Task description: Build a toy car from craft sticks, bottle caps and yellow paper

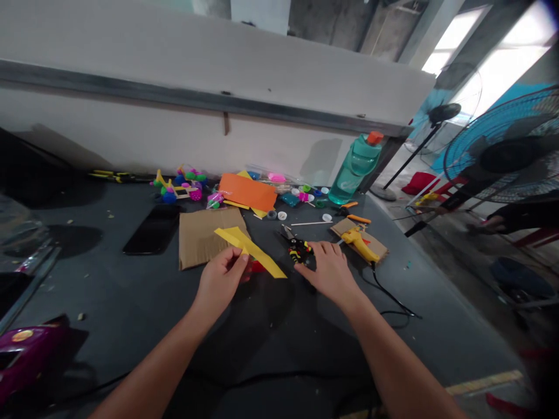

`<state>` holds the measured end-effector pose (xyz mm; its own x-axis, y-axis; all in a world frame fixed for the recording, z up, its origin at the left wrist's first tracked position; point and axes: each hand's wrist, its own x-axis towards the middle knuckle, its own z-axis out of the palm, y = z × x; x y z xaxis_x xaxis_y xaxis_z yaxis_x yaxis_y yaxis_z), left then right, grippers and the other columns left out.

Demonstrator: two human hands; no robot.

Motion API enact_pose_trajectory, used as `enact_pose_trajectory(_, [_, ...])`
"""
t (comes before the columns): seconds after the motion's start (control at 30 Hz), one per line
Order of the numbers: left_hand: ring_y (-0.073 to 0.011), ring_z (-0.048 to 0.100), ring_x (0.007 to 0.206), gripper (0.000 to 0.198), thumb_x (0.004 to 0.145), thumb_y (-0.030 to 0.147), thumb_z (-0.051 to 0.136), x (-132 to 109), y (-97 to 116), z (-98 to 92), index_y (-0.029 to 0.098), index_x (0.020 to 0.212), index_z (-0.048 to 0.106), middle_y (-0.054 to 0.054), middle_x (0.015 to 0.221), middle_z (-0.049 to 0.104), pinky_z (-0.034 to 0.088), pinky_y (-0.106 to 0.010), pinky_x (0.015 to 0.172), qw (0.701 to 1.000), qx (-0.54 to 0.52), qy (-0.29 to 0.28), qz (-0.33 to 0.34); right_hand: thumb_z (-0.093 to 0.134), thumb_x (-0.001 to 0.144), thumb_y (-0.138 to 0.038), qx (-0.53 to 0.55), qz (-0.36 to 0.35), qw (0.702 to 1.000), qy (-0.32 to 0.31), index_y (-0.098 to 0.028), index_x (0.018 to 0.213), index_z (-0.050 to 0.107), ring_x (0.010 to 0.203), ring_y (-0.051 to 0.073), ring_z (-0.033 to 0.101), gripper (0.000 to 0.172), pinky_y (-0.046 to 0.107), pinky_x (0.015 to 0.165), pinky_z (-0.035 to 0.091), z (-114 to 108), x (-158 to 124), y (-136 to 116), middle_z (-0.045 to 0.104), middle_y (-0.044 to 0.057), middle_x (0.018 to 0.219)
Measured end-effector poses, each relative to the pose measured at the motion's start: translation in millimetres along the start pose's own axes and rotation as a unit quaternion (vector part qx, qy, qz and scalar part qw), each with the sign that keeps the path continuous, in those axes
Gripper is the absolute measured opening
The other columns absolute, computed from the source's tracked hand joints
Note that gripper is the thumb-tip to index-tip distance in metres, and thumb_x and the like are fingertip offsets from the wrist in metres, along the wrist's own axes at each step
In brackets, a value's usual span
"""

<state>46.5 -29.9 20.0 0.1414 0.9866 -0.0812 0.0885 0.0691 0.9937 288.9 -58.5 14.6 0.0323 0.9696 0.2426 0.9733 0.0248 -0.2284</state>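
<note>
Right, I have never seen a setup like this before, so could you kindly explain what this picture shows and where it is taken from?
There is no machine here: the two bare hands belong to the person wearing the camera on their head. It looks forward and down, so their forearms enter from the bottom of the picture.

The left hand pinches a yellow paper strip. The right hand is at the handles of the pliers; whether it grips them is hard to tell.

On the dark tabletop, a cardboard piece and what looks like a smartphone lie to the left. A yellow glue gun lies to the right. Behind are orange paper, pom-poms and a teal water bottle.
</note>
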Motion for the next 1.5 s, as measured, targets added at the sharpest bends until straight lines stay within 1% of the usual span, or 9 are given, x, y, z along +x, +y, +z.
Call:
enact_pose_trajectory(0.13, [-0.0165, 0.058, 0.080, 0.018, 0.081, 0.035, 0.058, -4, 4, -1.8, 0.017, 0.078, 0.059, -0.002, 0.082, 0.062, 0.049, -0.030, 0.076, 0.997, -0.025, -0.015, 0.075, 0.062, 0.076, -0.049, 0.020, 0.008, 1.000, -0.005, -0.017, 0.120, 0.055, 0.111, 0.034, 0.050, 0.055, 0.050, 0.091, 0.039, 3, -3, -5, 0.057, 0.017, 0.118])
enact_pose_trajectory(0.27, [-0.0145, 0.055, 0.080, 0.015, 0.080, 0.030, 0.060, -12, 11, -3.2, 0.017, 0.073, 0.059, -0.002, 0.084, 0.060, 0.044, -0.025, 0.074, 0.987, -0.084, -0.084, 0.106, 0.046, 0.087, -0.048, 0.256, 0.040, 0.965, 0.040, -0.018, 0.105, 0.063, 0.100, 0.027, 0.058, 0.039, 0.041, 0.088, 0.043, -9, -2, -11, 0.066, 0.012, 0.103])
enact_pose_trajectory(0.43, [-0.0160, 0.054, 0.085, 0.017, 0.078, 0.030, 0.061, -20, 15, 3.1, 0.017, 0.070, 0.054, -0.003, 0.090, 0.059, 0.043, -0.025, 0.073, 0.976, -0.108, -0.165, 0.094, 0.052, 0.081, -0.058, 0.639, 0.139, 0.748, -0.115, -0.018, 0.098, 0.065, 0.076, 0.023, 0.066, 0.045, 0.033, 0.065, 0.051, -16, -9, -33, 0.071, 0.009, 0.093])
enact_pose_trajectory(0.5, [-0.0142, 0.052, 0.075, 0.020, 0.079, 0.031, 0.058, -20, 15, 6.0, 0.017, 0.067, 0.051, -0.001, 0.079, 0.055, 0.041, -0.024, 0.067, 0.976, -0.075, -0.189, 0.082, 0.065, 0.074, -0.050, 0.673, 0.144, 0.715, -0.126, -0.019, 0.097, 0.065, 0.075, 0.023, 0.067, 0.038, 0.033, 0.066, 0.052, -14, -10, -38, 0.071, 0.007, 0.093])
enact_pose_trajectory(0.7, [-0.0100, 0.042, 0.055, 0.030, 0.084, 0.031, 0.050, -14, 8, 4.9, 0.017, 0.058, 0.045, 0.003, 0.059, 0.043, 0.032, -0.022, 0.052, 0.974, 0.093, -0.191, 0.081, 0.066, 0.075, -0.035, 0.585, 0.116, 0.803, -0.016, -0.018, 0.096, 0.067, 0.082, 0.024, 0.066, 0.028, 0.033, 0.072, 0.052, -12, -2, -32, 0.071, 0.005, 0.091])
enact_pose_trajectory(0.97, [-0.0087, 0.045, 0.051, 0.019, 0.080, 0.033, 0.055, -14, 3, 7.2, 0.017, 0.069, 0.053, 0.004, 0.060, 0.046, 0.034, -0.020, 0.047, 0.980, 0.057, -0.185, 0.056, 0.061, 0.076, -0.034, 0.454, 0.093, 0.886, 0.009, -0.020, 0.101, 0.061, 0.069, 0.020, 0.065, 0.029, 0.028, 0.059, 0.051, -24, 1, -40, 0.072, 0.004, 0.085])
enact_pose_trajectory(1.27, [-0.0105, 0.055, 0.053, 0.034, 0.080, 0.049, 0.056, -15, 7, 6.5, 0.017, 0.070, 0.053, 0.001, 0.062, 0.057, 0.047, -0.025, 0.055, 0.978, -0.060, -0.198, -0.019, 0.061, 0.077, -0.032, 0.536, 0.090, 0.839, -0.007, -0.019, 0.105, 0.058, 0.074, 0.021, 0.065, 0.031, 0.030, 0.062, 0.051, -17, -1, -42, 0.070, 0.006, 0.092])
enact_pose_trajectory(1.37, [-0.0102, 0.054, 0.055, 0.033, 0.081, 0.048, 0.055, -11, 16, -3.1, 0.016, 0.075, 0.059, -0.001, 0.064, 0.060, 0.046, -0.023, 0.055, 0.990, -0.043, -0.136, 0.010, 0.059, 0.078, -0.031, 0.469, 0.047, 0.882, 0.019, -0.019, 0.103, 0.060, 0.077, 0.022, 0.065, 0.027, 0.030, 0.065, 0.049, -26, 6, -43, 0.070, 0.006, 0.090])
enact_pose_trajectory(1.5, [-0.0087, 0.050, 0.049, 0.026, 0.081, 0.040, 0.056, -4, 30, -21.5, 0.016, 0.075, 0.061, 0.000, 0.061, 0.058, 0.041, -0.020, 0.048, 0.998, 0.013, 0.020, 0.063, 0.056, 0.081, -0.029, 0.286, -0.060, 0.954, 0.063, -0.020, 0.095, 0.064, 0.075, 0.021, 0.062, 0.019, 0.028, 0.065, 0.043, -46, 33, -60, 0.068, 0.004, 0.085])
